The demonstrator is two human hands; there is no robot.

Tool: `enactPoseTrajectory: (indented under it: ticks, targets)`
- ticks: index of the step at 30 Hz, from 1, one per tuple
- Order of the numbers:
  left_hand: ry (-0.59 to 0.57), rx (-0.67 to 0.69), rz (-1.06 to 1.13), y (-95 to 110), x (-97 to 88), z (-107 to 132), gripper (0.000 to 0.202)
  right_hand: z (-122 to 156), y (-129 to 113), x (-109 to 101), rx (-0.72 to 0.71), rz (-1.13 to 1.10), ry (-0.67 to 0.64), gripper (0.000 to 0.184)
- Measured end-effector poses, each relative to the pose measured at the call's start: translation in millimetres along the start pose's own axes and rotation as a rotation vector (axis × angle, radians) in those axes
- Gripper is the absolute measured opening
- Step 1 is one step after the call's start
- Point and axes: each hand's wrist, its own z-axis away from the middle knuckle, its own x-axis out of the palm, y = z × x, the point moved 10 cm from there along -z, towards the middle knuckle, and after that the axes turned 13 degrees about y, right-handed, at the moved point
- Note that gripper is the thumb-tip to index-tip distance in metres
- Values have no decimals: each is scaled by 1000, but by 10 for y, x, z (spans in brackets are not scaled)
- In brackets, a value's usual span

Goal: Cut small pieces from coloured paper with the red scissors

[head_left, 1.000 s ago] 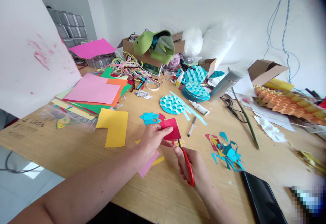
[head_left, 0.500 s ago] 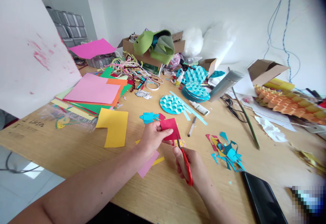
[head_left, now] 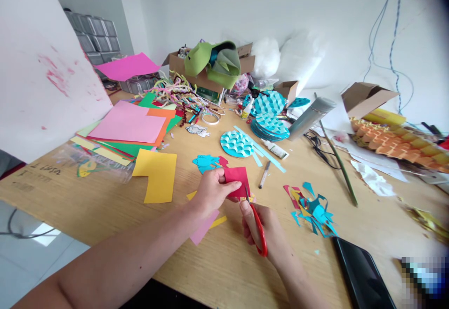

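Observation:
Between the thumb and fingers of my left hand (head_left: 214, 189) is a small piece of red paper (head_left: 235, 178), held up over the table. My right hand (head_left: 263, 227) is closed around red-handled scissors (head_left: 260, 231), whose blades meet the paper's lower right edge. Just behind the paper lies a blue paper fish (head_left: 205, 162) with drawn lines. A pink paper piece (head_left: 205, 227) and a yellow strip (head_left: 218, 222) rest under my left wrist. Left of them is an L-shaped yellow sheet (head_left: 159, 178). Part of the yellow scraps below the red paper is hidden by my hands.
Coloured sheets (head_left: 128, 124) are stacked at left. A teal disc with paper scales (head_left: 236, 144), a pen (head_left: 264, 175) and a glue bottle (head_left: 274, 149) lie beyond my hands. Paper scraps (head_left: 315, 210) and a black phone (head_left: 363, 274) are at right.
The red paper and my left hand have shifted slightly right and down, and the paper has turned a little. The scissors have moved slightly with it, blades still at its edge.

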Motion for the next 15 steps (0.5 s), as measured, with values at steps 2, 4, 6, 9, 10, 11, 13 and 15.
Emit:
enactPoseTrajectory:
  ticks: [2, 4, 6, 9, 10, 11, 13, 15]
  targets:
    - [-1, -4, 10, -2, 3, 0, 16, 2, 8, 8, 0, -3, -4, 59]
    - [1, -5, 13, -3, 2, -1, 16, 2, 25, 10, 0, -11, 0, 58]
    - [1, -3, 14, -5, -2, -1, 18, 0, 41, 6, 2, -27, 10, 57]
    - [-3, -3, 16, -15, -4, -4, 19, -3, 65, 0, 14, -45, 20, 54]
    - [-1, -1, 15, -18, -8, -8, 19, -3, 71, 1, 19, -46, 20, 53]
    - [1, 3, 14, -21, -12, -13, 19, -3, 76, 3, 25, -46, 19, 52]
    - [6, 10, 9, -25, -19, -24, 19, -2, 84, 8, 36, -46, 17, 53]
    - [5, 7, 11, -30, -19, -30, 19, 0, 100, 6, 52, -44, 22, 54]
